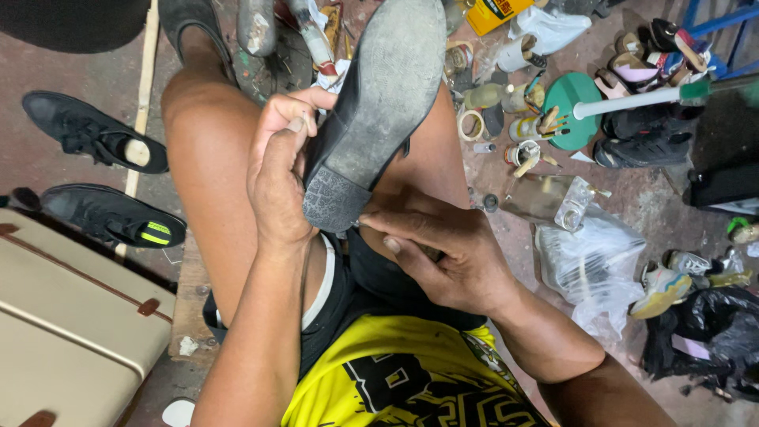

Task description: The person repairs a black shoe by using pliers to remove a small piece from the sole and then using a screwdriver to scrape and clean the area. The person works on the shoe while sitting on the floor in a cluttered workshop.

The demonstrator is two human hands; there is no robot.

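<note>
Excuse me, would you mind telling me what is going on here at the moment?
A seated person holds a black shoe sole-up over their lap. The left hand grips its side, and the right hand presses at the worn heel. A pair of black sneakers lies on the floor to the left, beside a beige suitcase. Bottles, a tape roll, bags and more shoes clutter the floor to the right.

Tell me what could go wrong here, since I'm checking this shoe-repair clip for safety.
The black shoe is propped sole-up across the person's bare knees, steadied only by the left hand along its side; it could slip. The right hand works at the worn heel, so fingers there could be pinched or scraped. Tins and a glass bottle crowd the floor nearby and might get knocked over.
</note>
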